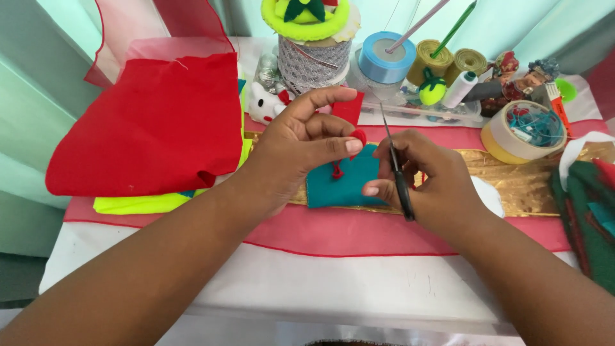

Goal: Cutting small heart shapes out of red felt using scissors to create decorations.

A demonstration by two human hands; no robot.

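Left hand: raised above the worktop, thumb and forefinger pinched shut on a small red felt piece; remaining fingers loosely spread.
Right hand: curled closed around thin black-handled scissors, blades pointing up and away, tips near the red felt piece but apart from it.
Teal felt piece: flat on the worktop directly beneath both hands, lying on a gold ribbon strip; a red scrap rests on it.
Red fabric sheet: left of the hands, laid over a neon yellow sheet.
Rear row: lace-wrapped spool, blue ribbon roll, olive ribbon rolls, white thread spool, small white toy figure.
Right side: tape ring holding teal clips; green and red felt pile at the edge.
Handling note, as judgement: trimming so small a piece goes best with short snips, the pinch kept close to the cut line yet fingertips clear of the blades, and the felt turned rather than the scissors.
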